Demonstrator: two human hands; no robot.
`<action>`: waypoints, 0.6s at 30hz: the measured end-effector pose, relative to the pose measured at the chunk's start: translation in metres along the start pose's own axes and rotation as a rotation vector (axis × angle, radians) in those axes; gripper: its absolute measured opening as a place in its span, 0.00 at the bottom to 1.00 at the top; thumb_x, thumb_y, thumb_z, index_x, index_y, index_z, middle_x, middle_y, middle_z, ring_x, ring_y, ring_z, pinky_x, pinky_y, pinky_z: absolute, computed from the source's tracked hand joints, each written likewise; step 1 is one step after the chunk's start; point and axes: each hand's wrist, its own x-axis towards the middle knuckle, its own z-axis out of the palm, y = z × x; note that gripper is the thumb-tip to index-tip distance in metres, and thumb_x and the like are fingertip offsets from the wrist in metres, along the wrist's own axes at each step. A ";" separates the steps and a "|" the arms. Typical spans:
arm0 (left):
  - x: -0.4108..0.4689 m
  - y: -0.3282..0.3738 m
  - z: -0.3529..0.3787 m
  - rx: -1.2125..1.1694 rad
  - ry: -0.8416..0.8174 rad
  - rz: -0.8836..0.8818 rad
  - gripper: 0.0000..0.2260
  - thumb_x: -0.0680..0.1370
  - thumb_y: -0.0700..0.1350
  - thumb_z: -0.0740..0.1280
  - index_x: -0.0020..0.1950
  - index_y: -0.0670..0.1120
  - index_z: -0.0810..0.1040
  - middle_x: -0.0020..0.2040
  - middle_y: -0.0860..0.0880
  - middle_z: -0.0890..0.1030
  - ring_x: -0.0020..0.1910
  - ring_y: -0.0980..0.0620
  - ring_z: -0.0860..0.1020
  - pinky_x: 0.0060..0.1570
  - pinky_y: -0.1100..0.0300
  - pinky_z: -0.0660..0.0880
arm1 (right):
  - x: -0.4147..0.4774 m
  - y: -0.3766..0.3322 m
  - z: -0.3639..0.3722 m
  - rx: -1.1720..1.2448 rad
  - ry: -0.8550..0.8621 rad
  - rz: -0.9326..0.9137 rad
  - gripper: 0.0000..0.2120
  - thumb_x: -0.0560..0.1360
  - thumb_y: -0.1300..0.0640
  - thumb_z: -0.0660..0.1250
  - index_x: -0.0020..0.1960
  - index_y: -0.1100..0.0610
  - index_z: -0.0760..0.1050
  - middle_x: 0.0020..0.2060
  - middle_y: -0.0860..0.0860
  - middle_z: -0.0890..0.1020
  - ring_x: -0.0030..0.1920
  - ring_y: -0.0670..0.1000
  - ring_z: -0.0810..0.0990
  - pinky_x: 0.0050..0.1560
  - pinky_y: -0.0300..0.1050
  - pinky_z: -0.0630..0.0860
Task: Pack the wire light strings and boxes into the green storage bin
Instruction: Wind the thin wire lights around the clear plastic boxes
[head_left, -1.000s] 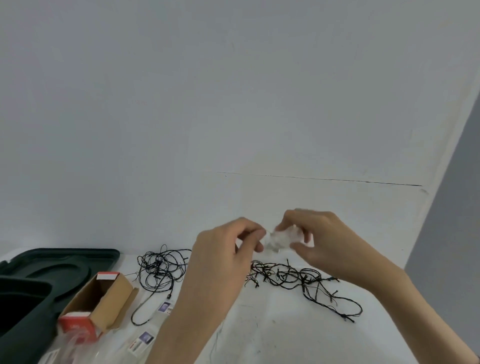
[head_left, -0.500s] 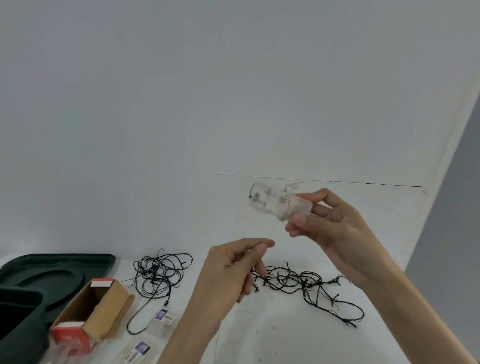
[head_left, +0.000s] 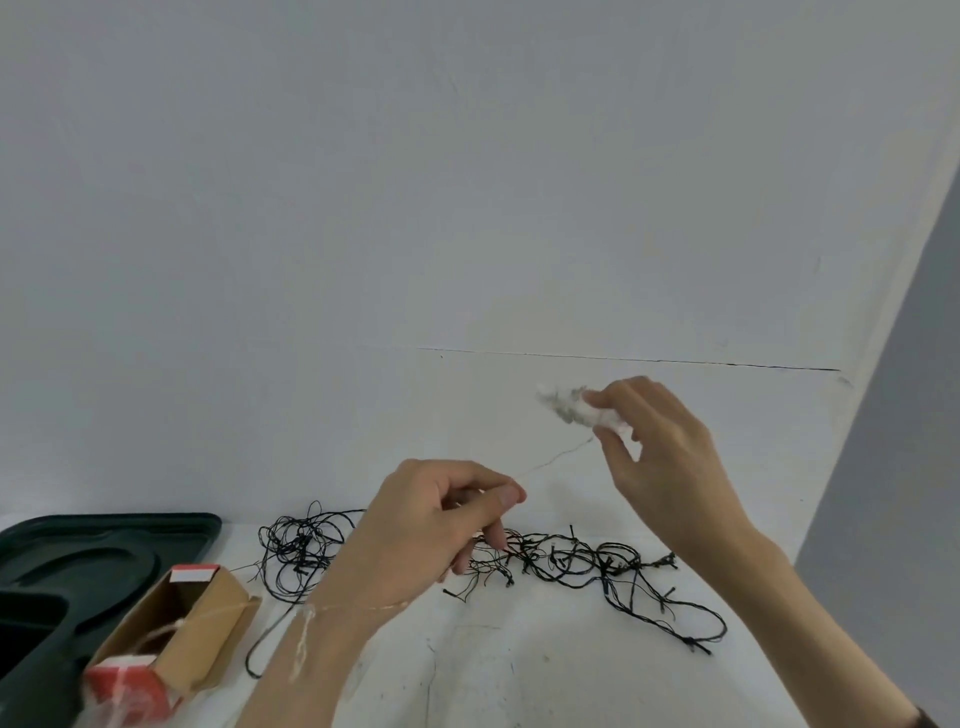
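A: Head view, hands?
B: Blurry. The right hand (head_left: 665, 467) pinches a clear piece (head_left: 566, 402), maybe a battery case; left hand (head_left: 431, 525) pinches its thin wire (head_left: 558, 457).
A: Strings?
B: Loose on the table (head_left: 519, 675) at six o'clock, black light strings (head_left: 571, 561); green bin (head_left: 31, 597) at eight.

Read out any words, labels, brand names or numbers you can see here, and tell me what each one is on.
No text here can be read.
Cardboard box: the white patch on its top flap shows no legible print; its red end is too blurred to read.
Clear plastic piece in the right hand: motion-blurred, nothing legible.
Green storage bin: no lettering visible.
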 end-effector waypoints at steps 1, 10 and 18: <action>0.002 0.000 -0.003 0.050 0.033 0.036 0.05 0.75 0.43 0.68 0.42 0.47 0.84 0.28 0.50 0.80 0.21 0.55 0.68 0.20 0.67 0.63 | -0.001 0.002 0.001 0.005 -0.076 0.003 0.13 0.69 0.72 0.69 0.49 0.58 0.76 0.43 0.48 0.79 0.39 0.44 0.70 0.38 0.38 0.68; 0.015 -0.012 -0.007 0.137 0.250 0.162 0.05 0.75 0.44 0.68 0.41 0.50 0.82 0.29 0.52 0.79 0.23 0.57 0.71 0.24 0.70 0.65 | -0.005 -0.007 -0.013 0.787 -0.990 0.294 0.13 0.70 0.67 0.72 0.49 0.52 0.79 0.40 0.53 0.79 0.34 0.44 0.76 0.40 0.37 0.74; 0.019 -0.025 -0.004 -0.025 0.243 0.009 0.13 0.75 0.34 0.64 0.36 0.48 0.81 0.25 0.51 0.77 0.21 0.56 0.69 0.21 0.66 0.65 | -0.002 -0.017 -0.011 1.497 -0.602 0.537 0.14 0.63 0.71 0.71 0.41 0.54 0.80 0.38 0.59 0.81 0.34 0.56 0.80 0.36 0.43 0.77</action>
